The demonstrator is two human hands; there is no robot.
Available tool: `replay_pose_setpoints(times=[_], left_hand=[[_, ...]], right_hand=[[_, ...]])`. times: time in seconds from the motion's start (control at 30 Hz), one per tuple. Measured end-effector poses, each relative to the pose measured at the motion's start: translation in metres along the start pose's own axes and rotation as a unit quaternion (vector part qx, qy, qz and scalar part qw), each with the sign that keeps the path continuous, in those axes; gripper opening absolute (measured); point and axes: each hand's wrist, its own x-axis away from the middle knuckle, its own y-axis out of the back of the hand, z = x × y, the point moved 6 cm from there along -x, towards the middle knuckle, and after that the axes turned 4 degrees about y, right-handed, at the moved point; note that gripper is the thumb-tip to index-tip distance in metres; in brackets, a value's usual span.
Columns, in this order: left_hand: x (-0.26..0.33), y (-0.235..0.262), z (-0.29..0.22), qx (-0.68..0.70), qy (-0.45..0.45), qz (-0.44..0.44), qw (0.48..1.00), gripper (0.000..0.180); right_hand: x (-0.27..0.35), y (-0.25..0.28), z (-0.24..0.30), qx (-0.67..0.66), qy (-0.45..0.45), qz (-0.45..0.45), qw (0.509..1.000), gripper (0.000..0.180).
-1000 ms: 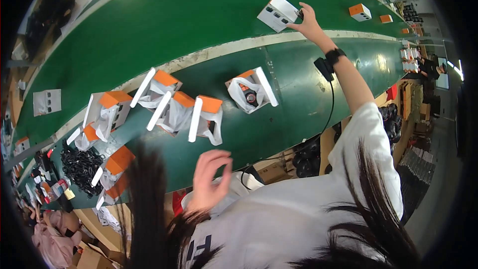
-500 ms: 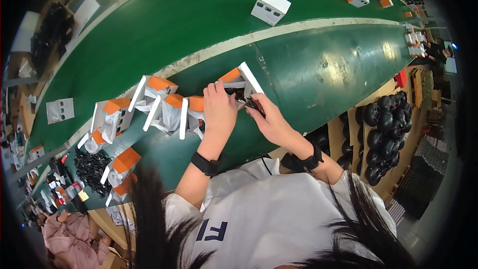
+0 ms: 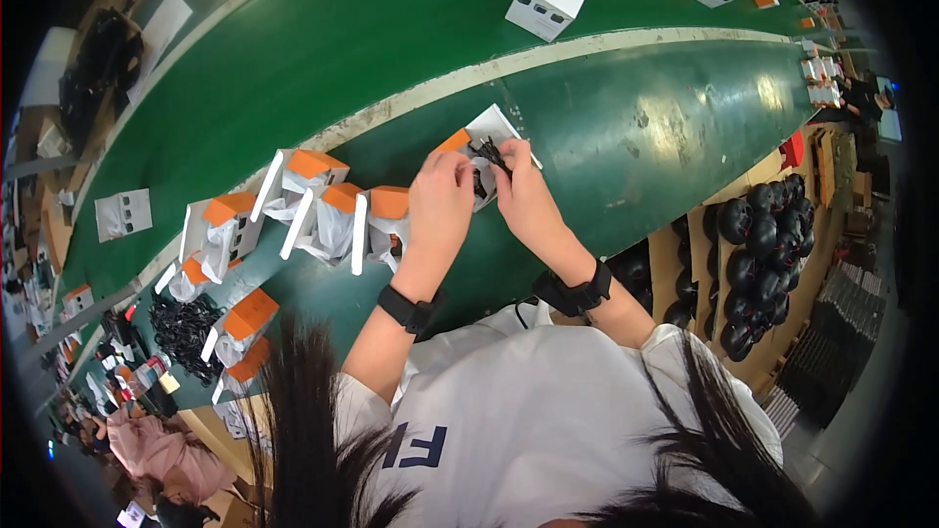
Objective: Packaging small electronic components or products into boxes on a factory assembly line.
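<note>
An orange and white box stands with its lid raised in front of me on the dark green bench. My left hand is closed at the box's left side, its fingers bent over the edge and partly hiding the opening. A bundled black cable is pinched in my right hand at the box's opening. Dark contents show between my hands, too small to make out. Left of my left hand, a similar open box holds a white plastic bag.
Several more open boxes with white bags stand to the left, near a heap of black cables. On the green belt beyond lies a closed white box. Black round items fill a carton at right. A person in pink sits lower left.
My right hand has moved up and over the box with the black cable, which now sits higher at the opening. The lid leans farther back, and the closed box on the belt has shifted right.
</note>
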Motion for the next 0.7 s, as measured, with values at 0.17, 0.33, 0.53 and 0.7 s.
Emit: replay_pose_setpoints(times=[0.17, 0.33, 0.53, 0.7], left_hand=[[0.004, -0.023, 0.013, 0.028, -0.072, -0.023, 0.997, 0.011], [0.010, -0.020, -0.001, -0.063, -0.127, 0.026, 0.990, 0.015], [0.026, -0.017, 0.004, -0.106, -0.123, 0.049, 0.985, 0.021], [0.020, -0.015, 0.006, -0.047, -0.137, 0.027, 0.989, 0.025]], right_hand=[[-0.008, 0.008, 0.005, 0.002, 0.022, -0.020, 1.000, 0.020], [-0.002, 0.013, 0.015, 0.111, 0.070, -0.088, 0.987, 0.011], [-0.011, 0.001, 0.024, 0.238, 0.186, -0.032, 0.953, 0.010], [-0.030, -0.007, 0.022, 0.196, 0.161, -0.027, 0.967, 0.004]])
